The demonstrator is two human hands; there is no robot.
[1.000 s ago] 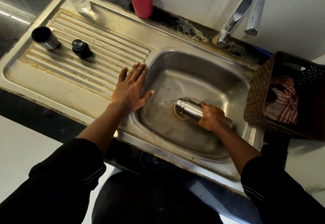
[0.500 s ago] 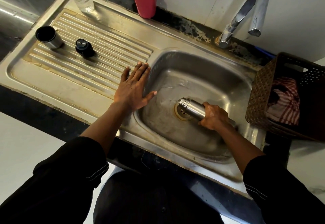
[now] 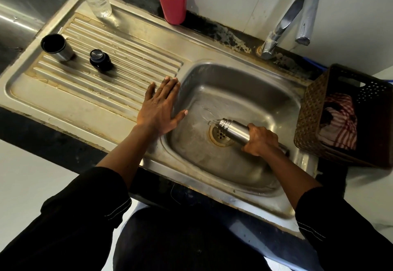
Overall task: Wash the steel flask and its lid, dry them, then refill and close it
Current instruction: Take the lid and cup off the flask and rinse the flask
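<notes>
One hand holds it: my right hand curls round the steel flask over the drain, long axis near level, mouth pointing left toward my flat, empty left hand.

Basket just beside flask, tap behind
</notes>
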